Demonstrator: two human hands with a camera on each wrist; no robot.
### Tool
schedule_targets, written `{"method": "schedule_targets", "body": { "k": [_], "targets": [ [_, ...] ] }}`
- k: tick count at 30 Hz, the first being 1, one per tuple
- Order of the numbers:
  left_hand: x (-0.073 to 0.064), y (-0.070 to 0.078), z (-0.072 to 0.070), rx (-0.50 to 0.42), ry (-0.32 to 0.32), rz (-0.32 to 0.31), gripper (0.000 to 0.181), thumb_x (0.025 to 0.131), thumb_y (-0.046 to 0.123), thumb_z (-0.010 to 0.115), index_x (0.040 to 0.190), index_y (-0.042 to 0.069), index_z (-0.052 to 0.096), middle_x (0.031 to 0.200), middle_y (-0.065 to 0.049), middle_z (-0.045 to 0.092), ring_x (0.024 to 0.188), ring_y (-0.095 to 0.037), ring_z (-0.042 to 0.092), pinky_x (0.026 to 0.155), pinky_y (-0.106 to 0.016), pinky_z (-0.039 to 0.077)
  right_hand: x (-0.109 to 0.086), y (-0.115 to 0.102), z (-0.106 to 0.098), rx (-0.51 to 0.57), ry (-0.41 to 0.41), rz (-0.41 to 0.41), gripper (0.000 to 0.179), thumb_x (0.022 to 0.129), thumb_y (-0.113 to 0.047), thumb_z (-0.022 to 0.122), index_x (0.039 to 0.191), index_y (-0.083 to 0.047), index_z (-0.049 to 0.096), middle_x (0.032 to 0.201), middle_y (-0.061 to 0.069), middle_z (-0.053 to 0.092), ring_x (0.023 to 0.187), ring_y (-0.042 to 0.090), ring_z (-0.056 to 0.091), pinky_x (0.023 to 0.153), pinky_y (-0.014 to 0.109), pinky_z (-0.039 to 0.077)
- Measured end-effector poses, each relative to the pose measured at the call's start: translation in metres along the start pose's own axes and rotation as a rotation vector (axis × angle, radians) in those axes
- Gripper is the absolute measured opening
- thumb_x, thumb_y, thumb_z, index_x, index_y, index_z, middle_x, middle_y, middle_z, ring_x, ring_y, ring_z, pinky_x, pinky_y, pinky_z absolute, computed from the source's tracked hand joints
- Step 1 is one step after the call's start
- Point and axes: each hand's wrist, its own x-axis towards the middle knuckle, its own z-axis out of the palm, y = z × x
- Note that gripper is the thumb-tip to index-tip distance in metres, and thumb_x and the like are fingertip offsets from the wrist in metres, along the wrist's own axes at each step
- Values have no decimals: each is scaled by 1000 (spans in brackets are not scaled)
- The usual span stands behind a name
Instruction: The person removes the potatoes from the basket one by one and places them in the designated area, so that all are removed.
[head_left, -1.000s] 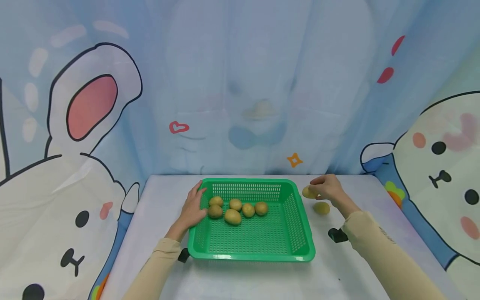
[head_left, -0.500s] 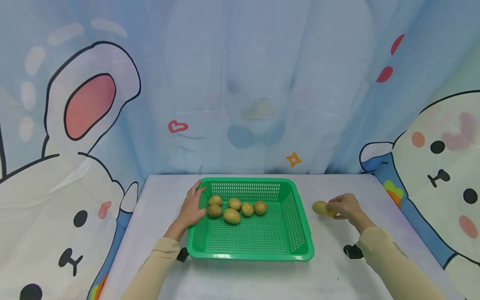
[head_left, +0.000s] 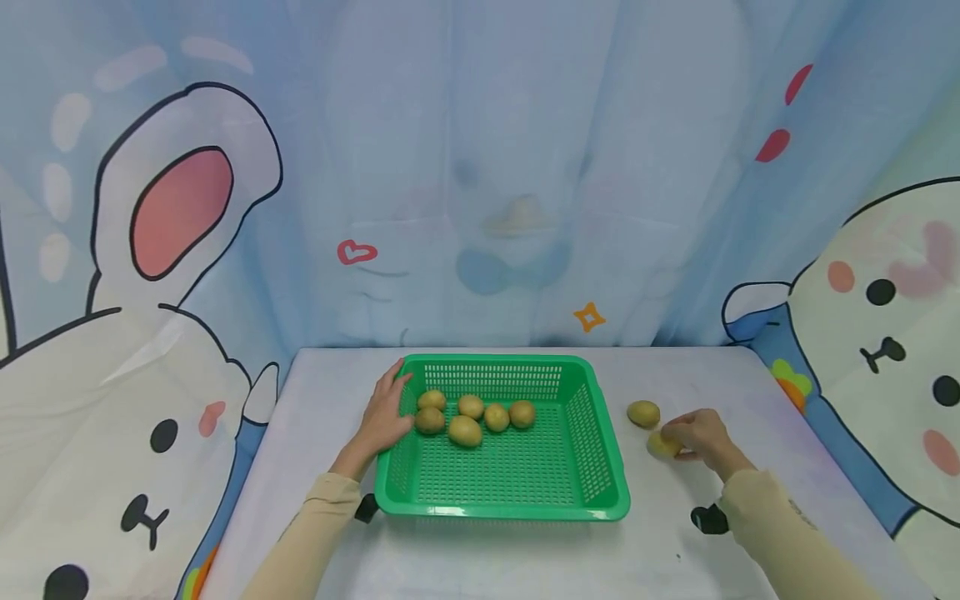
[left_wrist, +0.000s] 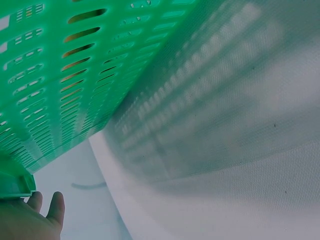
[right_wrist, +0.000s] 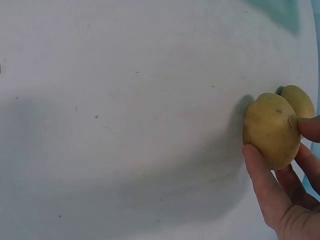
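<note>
In the head view, the left hand [head_left: 385, 414] holds the left rim of a green plastic basket [head_left: 502, 513], its thumb over the inner side. The left wrist view shows the basket's slotted outer wall [left_wrist: 75, 75] with fingertips [left_wrist: 57, 206] poking out past the rim. Right of the basket, the right hand [head_left: 701, 437] pinches a yellow-brown potato [head_left: 662, 446] between thumb and fingers, low over the white tabletop. Just behind it lies a second potato [head_left: 643, 414]. In the right wrist view, the held potato [right_wrist: 272, 131] partly covers the other potato [right_wrist: 298, 104].
Several potatoes [head_left: 465, 432] lie in the back left part of the basket. White cloth covers the table [head_left: 480, 562]. Behind it hangs a blue curtain [head_left: 517, 150] printed with cartoon animals. Dark wrist devices [head_left: 708, 520] sit under both sleeves.
The right hand has moved from near the basket's back right corner toward the front right, taking its potato past the other one. The left hand and the basket have stayed in place.
</note>
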Motion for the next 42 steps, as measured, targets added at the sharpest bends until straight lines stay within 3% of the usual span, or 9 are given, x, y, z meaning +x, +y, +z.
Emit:
{"method": "schedule_targets", "body": {
  "k": [11,16,26,32,42],
  "targets": [
    [1,1,-1,4,-2,-3,72,72,-2,52,142,-10,42,161,-20,17,146,-39,18,109,-61,27,3,6,2,20,-26,22,43,89,-15,63,116,18,54,105,27,58,90,33,61,74,44,58],
    [1,0,-1,-1,-1,-3,72,71,-2,51,142,-10,42,160,-21,18,145,-40,18,109,-61,27,3,-2,-5,-60,-69,12,47,89,-21,64,117,16,53,109,28,56,95,39,59,75,49,56],
    [1,1,-1,-4,-4,-9,72,71,-2,51,142,-10,42,160,-21,18,145,-39,18,110,-60,27,-11,-50,-9,-185,-89,-105,50,93,-17,56,128,19,48,130,42,42,116,55,48,87,58,51],
    [1,3,-2,-6,-4,-8,72,72,-3,50,142,-10,42,160,-21,17,146,-39,18,110,-60,28,-18,-85,3,-182,-75,-209,52,93,-14,54,133,18,46,125,40,51,110,51,56,81,52,55],
    [0,3,-1,6,-1,9,71,71,-4,51,141,-11,42,160,-21,19,144,-41,19,108,-61,29,-34,-130,31,-119,-68,-337,46,98,-15,52,132,15,49,128,38,53,111,48,59,79,48,57]
  ]
}}
